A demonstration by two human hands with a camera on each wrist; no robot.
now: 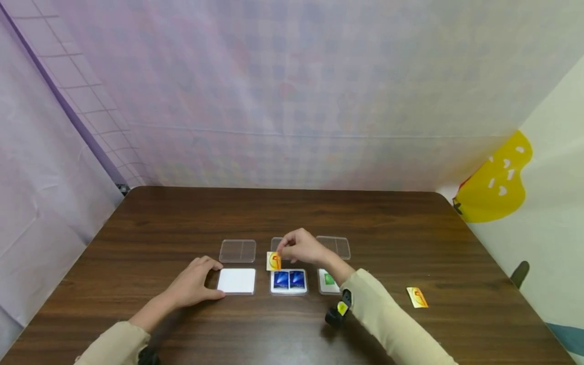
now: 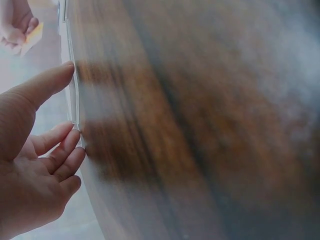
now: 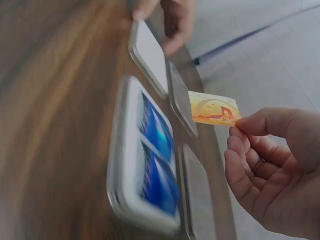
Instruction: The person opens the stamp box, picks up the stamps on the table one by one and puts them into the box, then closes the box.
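My right hand [image 1: 302, 247] pinches an orange-and-yellow postage stamp [image 1: 274, 261] between thumb and fingertips. The stamp is held by one edge, above the back of the middle plastic case, and its printed face shows in the right wrist view [image 3: 215, 109]. Inside the middle case [image 1: 289, 292], two blue stamps [image 1: 289, 279] lie side by side on white. My left hand [image 1: 193, 283] holds the left case with the white insert [image 1: 236, 281], thumb at its near left corner and fingers at its far left corner.
Behind the cases lie clear plastic lids [image 1: 238, 251], one partly hidden by my right hand. A right-hand case [image 1: 322, 284] with a green stamp [image 1: 329, 279] is partly covered by my forearm. Another orange stamp [image 1: 417, 297] lies at the right on the brown wooden table [image 1: 205, 213].
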